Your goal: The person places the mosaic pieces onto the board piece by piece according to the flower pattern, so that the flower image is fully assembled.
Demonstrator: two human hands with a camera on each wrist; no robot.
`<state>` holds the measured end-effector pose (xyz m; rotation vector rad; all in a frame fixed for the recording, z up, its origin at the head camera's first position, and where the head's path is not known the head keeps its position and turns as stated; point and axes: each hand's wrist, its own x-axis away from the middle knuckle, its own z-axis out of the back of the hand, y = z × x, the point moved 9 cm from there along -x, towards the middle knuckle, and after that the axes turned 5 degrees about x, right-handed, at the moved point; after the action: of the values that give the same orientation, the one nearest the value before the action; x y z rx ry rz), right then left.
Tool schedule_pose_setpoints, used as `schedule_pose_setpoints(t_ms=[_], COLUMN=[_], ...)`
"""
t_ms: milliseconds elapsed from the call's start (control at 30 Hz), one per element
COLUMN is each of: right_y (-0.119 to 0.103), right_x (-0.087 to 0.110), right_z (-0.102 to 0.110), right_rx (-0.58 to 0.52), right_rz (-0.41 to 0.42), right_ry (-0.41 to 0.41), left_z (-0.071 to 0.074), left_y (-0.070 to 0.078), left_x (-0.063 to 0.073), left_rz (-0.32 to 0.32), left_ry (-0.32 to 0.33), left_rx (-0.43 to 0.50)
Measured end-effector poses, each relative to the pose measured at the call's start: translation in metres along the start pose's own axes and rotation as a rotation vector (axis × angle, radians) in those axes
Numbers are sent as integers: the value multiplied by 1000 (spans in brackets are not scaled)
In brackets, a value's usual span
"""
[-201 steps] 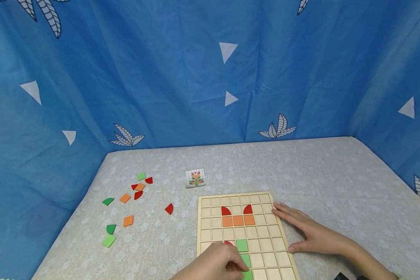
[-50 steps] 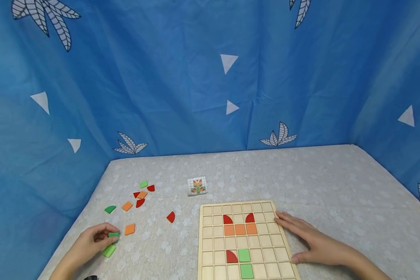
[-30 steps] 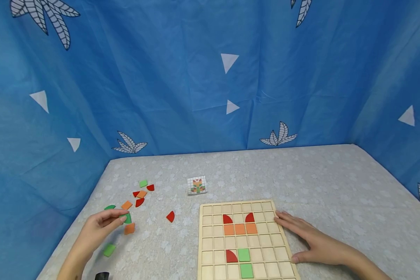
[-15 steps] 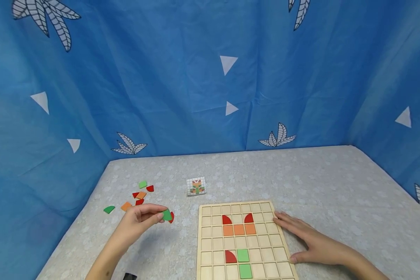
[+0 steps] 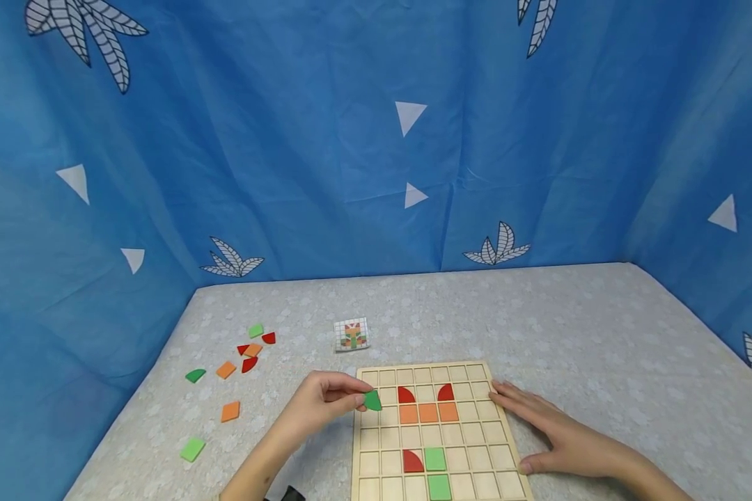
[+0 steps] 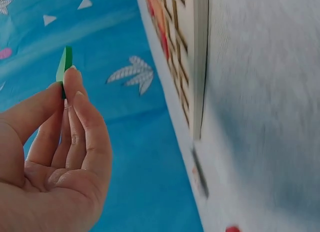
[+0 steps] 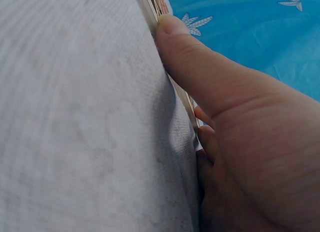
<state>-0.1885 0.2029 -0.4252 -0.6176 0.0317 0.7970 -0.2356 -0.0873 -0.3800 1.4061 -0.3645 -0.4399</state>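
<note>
Between thumb and fingers my left hand [image 5: 326,401] pinches a dark green quarter-circle tile [image 5: 372,400], held over the left side of the wooden grid board [image 5: 370,440]. The left wrist view shows this green tile [image 6: 65,64] edge-on at the fingertips. My right hand [image 5: 558,435] rests along the board's right edge, thumb and fingers touching the rim. On the board lie two red quarter-circles in an upper row, three orange squares [image 5: 427,412] below them, a lower red quarter-circle [image 5: 413,460] and light green squares [image 5: 435,459]. The board's near end is out of frame.
Loose tiles lie on the left of the table: orange squares [image 5: 230,411], a light green square [image 5: 192,449], a dark green quarter-circle [image 5: 196,376] and red pieces [image 5: 249,364]. A small pattern card [image 5: 351,335] lies behind the board. A blue curtain [image 5: 301,139] surrounds the table.
My left hand picked up the dark green quarter-circle from the left of the table and carried it right, over the board's left side. The right hand has stayed at the board's edge.
</note>
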Motion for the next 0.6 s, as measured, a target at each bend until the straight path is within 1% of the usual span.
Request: schedule_pose_setpoints(t_ms=[100,167,300,433,600], right_y=[0,-1,0,1,1], right_x=[-1,0,0,1,0], right_z=[0,-1,0,1,1], right_rx=[-27,-37,-18,16,-3], right_rz=[1,0,-23,-34,-30], right_ry=[-2,-6,-16,-20,-19], left_z=[-11,-18,-31,-37,-43], left_y=[-5,-9,-15,-17,-19], left_x=[-5,-7,-10,-13,-17], left_rz=[-4,5,5,1,-3], left_ry=[-9,-9,-24,-27,-18], left_rx=[-33,-76,-133,-191,-228])
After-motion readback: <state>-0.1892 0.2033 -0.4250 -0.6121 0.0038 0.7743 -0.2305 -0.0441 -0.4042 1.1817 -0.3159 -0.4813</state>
